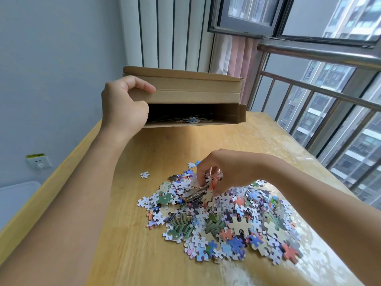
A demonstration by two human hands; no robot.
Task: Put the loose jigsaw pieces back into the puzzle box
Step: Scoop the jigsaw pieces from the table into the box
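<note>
A brown cardboard puzzle box (pixel 191 91) stands at the far side of the wooden table (pixel 127 234). My left hand (pixel 123 106) grips its left end and holds the lid flap up, so the dark inside shows, with several pieces lying in it. A heap of colourful loose jigsaw pieces (pixel 224 219) lies in the middle of the table. My right hand (pixel 218 172) is at the heap's far edge, fingers curled round a bunch of pieces (pixel 204 188). One single piece (pixel 144 174) lies apart to the left.
A metal railing (pixel 321 93) and window run along the table's right side. A pink curtain (pixel 239 56) hangs behind the box. A wall socket (pixel 39 162) is on the left wall, and a white bin lid (pixel 18 195) sits below it.
</note>
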